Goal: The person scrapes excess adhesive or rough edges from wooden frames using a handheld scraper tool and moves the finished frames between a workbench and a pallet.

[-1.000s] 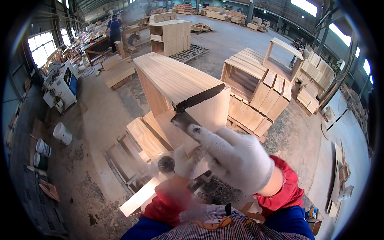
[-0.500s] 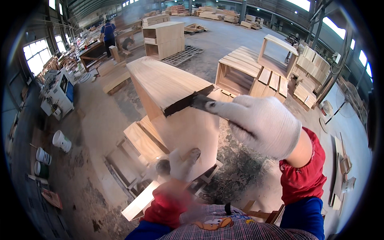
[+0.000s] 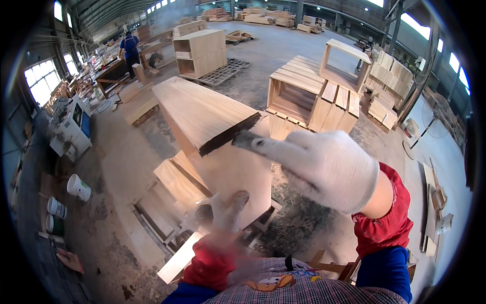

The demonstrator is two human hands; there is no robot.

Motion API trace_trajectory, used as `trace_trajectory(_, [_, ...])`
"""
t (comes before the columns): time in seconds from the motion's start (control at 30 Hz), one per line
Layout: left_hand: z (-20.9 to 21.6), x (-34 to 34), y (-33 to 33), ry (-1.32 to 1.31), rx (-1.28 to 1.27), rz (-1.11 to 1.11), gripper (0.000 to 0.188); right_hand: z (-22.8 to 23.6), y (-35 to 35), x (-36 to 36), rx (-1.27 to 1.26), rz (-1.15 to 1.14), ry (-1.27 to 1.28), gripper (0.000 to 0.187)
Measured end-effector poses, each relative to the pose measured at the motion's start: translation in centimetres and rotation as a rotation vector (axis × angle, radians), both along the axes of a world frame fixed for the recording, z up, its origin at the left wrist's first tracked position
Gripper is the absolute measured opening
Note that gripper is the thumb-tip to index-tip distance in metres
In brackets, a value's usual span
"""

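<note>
My right hand (image 3: 324, 164), in a white knit glove, pinches a small dark grey flat piece (image 3: 246, 139). Whether it is a scraper blade or folded abrasive I cannot tell. Its tip lies by the dark strip (image 3: 228, 136) along the near edge of a pale wooden box (image 3: 202, 109). Below that strip, a smooth wooden face of the box slopes toward me. My left hand (image 3: 225, 215), also gloved with darkened fingertips, lies low on this face near its left edge; blur hides how its fingers close.
Slatted wooden boxes (image 3: 298, 91) stand at the right, another wooden cabinet (image 3: 202, 53) on a grid pallet (image 3: 225, 72) beyond. Wooden pieces (image 3: 179, 177) lie under my work. White buckets (image 3: 78, 187) and a machine (image 3: 73, 129) are at the left. A person in blue (image 3: 130, 48) stands far back.
My right hand has come slightly nearer with the dark flat piece, which now sits just below the dark strip. The view has shifted a little; my left hand stays on the box.
</note>
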State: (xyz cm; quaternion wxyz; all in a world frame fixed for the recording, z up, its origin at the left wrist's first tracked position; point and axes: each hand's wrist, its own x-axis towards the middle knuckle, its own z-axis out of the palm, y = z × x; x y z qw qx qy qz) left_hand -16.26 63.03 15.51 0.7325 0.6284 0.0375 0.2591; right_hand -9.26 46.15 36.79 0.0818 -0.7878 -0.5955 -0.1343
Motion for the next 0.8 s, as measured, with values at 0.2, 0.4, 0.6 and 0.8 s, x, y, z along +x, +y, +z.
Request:
trace_trajectory(0.2, [-0.5, -0.3, 0.5, 0.007, -0.101, -0.086, 0.014, -0.5, 2.4, -1.6, 0.043, 0.099, -0.065, 0.054])
trace_trajectory(0.4, [-0.7, 0.0, 0.4, -0.005, 0.097, 0.0, 0.013, 0.4, 1.9, -1.1, 0.075, 0.076, -0.068, 0.049])
trace_trajectory(0.6, [0.0, -0.2, -0.2, 0.036, -0.204, -0.03, 0.012, 0.8, -2.6, 4.2, 0.092, -0.077, -0.086, 0.038])
trace_trajectory(0.8, [-1.4, 1.0, -0.6, 0.026, 0.089, -0.033, 0.012, -0.3, -4.6, 2.8, 0.245, -0.075, 0.229, 0.043])
